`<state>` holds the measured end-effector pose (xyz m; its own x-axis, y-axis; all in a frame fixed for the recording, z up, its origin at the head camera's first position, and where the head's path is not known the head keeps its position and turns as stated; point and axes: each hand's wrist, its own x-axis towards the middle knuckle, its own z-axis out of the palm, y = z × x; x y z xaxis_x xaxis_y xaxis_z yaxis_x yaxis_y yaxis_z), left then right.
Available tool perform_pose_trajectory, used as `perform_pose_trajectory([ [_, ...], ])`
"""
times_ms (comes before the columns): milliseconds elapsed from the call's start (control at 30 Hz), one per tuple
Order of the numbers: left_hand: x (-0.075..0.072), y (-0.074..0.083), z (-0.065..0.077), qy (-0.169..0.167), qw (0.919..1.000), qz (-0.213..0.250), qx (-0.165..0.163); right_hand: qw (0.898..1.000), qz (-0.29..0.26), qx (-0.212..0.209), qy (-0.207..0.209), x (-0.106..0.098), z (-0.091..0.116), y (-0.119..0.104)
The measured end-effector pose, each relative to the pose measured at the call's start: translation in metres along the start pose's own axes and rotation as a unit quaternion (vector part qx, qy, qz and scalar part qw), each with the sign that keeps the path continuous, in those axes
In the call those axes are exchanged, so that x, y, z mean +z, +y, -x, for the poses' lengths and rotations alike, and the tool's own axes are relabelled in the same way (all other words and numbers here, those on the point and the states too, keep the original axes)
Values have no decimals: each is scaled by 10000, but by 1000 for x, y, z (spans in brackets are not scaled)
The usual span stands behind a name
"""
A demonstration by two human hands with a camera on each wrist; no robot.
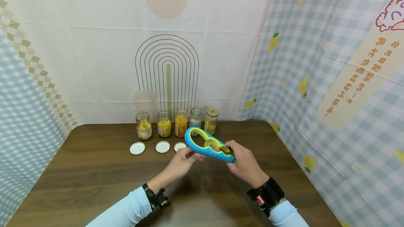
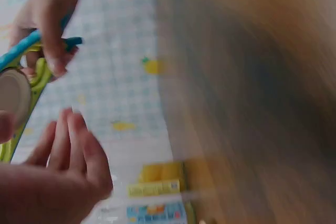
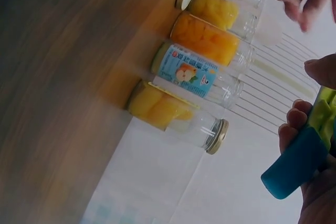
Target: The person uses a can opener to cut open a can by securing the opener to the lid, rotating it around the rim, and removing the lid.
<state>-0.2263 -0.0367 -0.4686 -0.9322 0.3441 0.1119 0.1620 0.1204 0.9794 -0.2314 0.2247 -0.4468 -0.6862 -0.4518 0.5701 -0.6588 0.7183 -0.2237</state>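
Note:
My right hand [image 1: 245, 164] grips the handles of a blue and lime-green jar opener [image 1: 202, 149], raised above the table. A round gold jar lid [image 1: 211, 145] sits between the opener's inner edges; in the left wrist view its disc [image 2: 14, 97] looks tan. Close by the opener's lower left side is my left hand [image 1: 181, 164]. Its fingers [image 2: 76, 145] are extended and loosely bent, and the right wrist view shows them apart from the opener. Behind the opener stands an uncapped jar with a blue label [image 3: 186, 72], partly hidden in the head view.
At the table's back edge stand open jars of yellow [image 1: 164, 125] and orange fruit [image 1: 181, 124]. The rightmost jar [image 1: 210, 122] has its gold lid on. White-faced lids [image 1: 137, 148] lie before the jars. Curtains [image 1: 303, 80] hang behind and beside the wooden table [image 1: 94, 174].

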Motion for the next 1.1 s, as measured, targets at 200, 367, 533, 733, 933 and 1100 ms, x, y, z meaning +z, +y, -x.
perform_pose_trajectory([
  [200, 8, 9, -6, -1031, 9568, 2641, -642, 9999, -57, -45, -84, 3, -2, -4],
  [367, 12, 11, -8, -1534, 9106, 3769, -725, 9999, -49, -69, -55, 4, -3, -5],
  [533, 16, 10, -6, -1583, 8818, 4342, -941, 9999, -50, -81, -76, 4, -2, -4],
  [733, 18, 8, -5, -1588, 8604, 4716, -1096, 9999, -75, -65, -120, 5, -2, -5],
  [933, 18, 6, -5, -1599, 8551, 4800, -1131, 9999, -58, -79, -120, 5, -2, -6],
  [1100, 17, 5, -6, -1594, 8628, 4671, -1091, 9998, -52, -191, -58, 5, -3, -5],
])
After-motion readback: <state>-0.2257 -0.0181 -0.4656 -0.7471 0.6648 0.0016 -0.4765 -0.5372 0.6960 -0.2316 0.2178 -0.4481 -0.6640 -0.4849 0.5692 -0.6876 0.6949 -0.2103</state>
